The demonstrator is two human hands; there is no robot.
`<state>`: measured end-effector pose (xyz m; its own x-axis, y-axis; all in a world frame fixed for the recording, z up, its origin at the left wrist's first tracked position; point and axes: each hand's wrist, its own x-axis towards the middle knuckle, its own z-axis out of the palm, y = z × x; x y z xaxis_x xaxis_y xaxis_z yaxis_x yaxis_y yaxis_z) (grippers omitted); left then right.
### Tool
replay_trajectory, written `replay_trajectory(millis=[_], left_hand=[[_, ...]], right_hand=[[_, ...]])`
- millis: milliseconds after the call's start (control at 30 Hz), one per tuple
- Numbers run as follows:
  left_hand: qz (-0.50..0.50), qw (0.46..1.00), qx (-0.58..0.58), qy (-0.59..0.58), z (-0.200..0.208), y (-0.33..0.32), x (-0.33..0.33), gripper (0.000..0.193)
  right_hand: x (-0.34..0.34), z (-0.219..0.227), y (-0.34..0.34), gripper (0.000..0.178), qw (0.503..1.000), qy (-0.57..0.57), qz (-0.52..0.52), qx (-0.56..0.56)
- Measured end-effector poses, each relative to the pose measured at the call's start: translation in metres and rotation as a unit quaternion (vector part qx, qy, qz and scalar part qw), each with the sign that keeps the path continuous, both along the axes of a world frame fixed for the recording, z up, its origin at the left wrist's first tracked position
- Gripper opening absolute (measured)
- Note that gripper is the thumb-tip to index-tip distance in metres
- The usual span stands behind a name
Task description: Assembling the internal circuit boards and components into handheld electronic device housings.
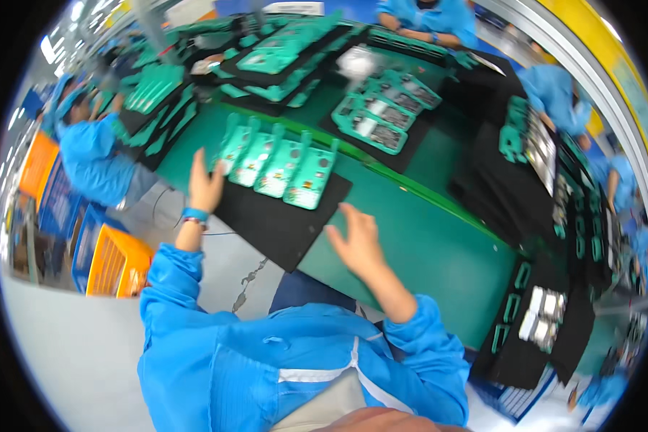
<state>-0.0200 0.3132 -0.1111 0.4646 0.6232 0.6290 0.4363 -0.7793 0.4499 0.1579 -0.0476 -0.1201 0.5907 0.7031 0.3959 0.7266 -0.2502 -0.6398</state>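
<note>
Several green circuit boards (272, 164) lie side by side in a row on a black mat (263, 223) at the front of the green worktable. Each has a broad near end and a narrow strip reaching away from me. My left hand (207, 183), with a blue band on its wrist, is at the left end of the row, thumb and fingers apart, its fingertips close to the leftmost board; whether they touch it I cannot tell. Off the mat's right edge, my right hand (358, 237) hovers with spread fingers and holds nothing.
Beyond a green ledge (403, 183), a green frame of boards (381, 111) rests on black matting. Silver parts (542, 317) lie at the right. An orange crate (119, 263) stands on the floor at left. People in blue work at left (97, 162) and across the table (439, 21).
</note>
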Motion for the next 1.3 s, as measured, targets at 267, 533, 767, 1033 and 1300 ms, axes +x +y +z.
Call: replay_trajectory(millis=[267, 533, 767, 1033, 1300], left_hand=[[-0.129, 0.949, -0.287, -0.007, -0.025, 0.049, -0.021, 0.058], [-0.254, 0.899, -0.355, 0.015, 0.003, -0.156, -0.023, 0.036], [-0.37, 0.88, -0.268, 0.133, 0.031, -0.247, 0.024, 0.05], [-0.409, 0.894, 0.066, 0.169, 0.05, -0.312, 0.086, 0.046], [-0.406, 0.906, 0.036, 0.116, 0.036, -0.313, 0.086, 0.029]], right_hand=[[-0.05, 0.009, 0.009, 0.077, 0.999, 0.024, -0.044, 0.003], [-0.038, 0.034, -0.131, 0.062, 0.956, 0.05, -0.289, 0.003], [-0.034, 0.031, -0.204, 0.058, 0.905, 0.04, -0.423, -0.019], [-0.036, 0.043, -0.193, 0.056, 0.919, -0.128, -0.349, -0.135], [-0.027, 0.035, -0.185, 0.032, 0.951, -0.153, -0.268, -0.035]])
